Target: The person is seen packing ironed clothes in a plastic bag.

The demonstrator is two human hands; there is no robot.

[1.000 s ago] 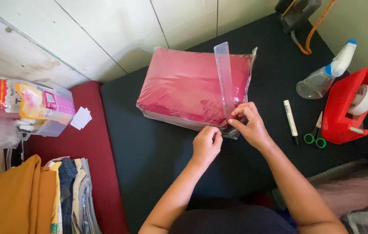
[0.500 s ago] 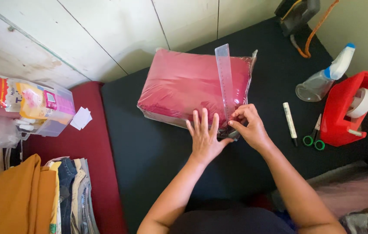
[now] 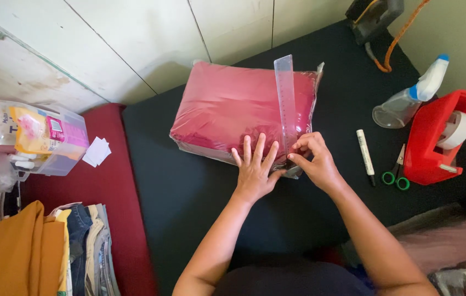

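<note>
The left hand (image 3: 255, 170) lies spread flat on the bagged red cloth (image 3: 238, 107). The right hand (image 3: 314, 161) pinches the clear tape strip (image 3: 285, 93) at the package's near edge. Bare black surface (image 3: 189, 192) lies open leftward.

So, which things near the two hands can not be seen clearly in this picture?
- Near end of the clear ruler: head view, hidden under the right hand, so its lower tip is unseen.
- Near edge of the red bagged package: partly covered by the flat left hand.
- Scissors: blades tucked under the red tape dispenser; only green handles show.
- Grey device with orange cable: cut off by the top edge.
</note>
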